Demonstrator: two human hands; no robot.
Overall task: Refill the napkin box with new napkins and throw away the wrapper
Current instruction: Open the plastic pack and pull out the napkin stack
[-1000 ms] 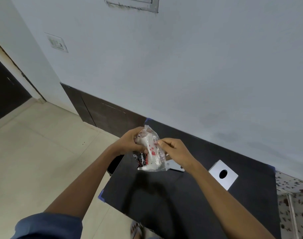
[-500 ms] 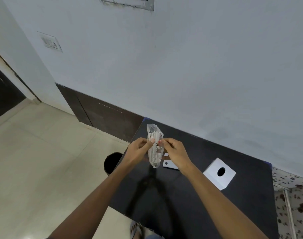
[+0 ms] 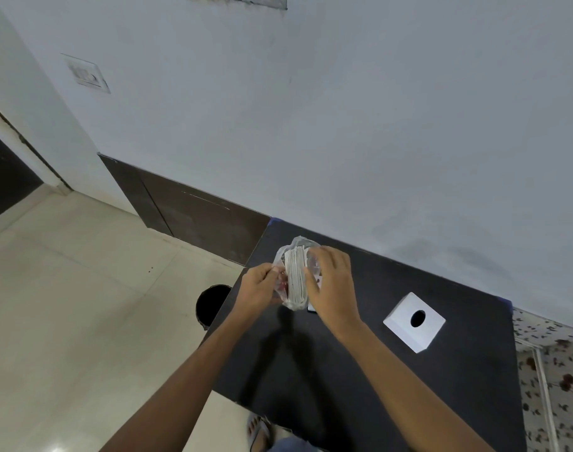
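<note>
Grip, left hand (image 3: 258, 288): fingers closed, pinching the left edge of the clear plastic wrapper (image 3: 281, 282).
Grip, right hand (image 3: 332, 283): fingers curled against the right side of the stack of white folded napkins (image 3: 295, 277), thumb on its front.
Napkin stack: upright inside the opened wrapper, held above the far left part of the black rectangular table (image 3: 409, 386).
Napkin box: white square box with a round black hole (image 3: 414, 321), resting on the table, well apart to the right.
Bin: round black bin (image 3: 210, 303) on the floor, beside the table's left edge.
</note>
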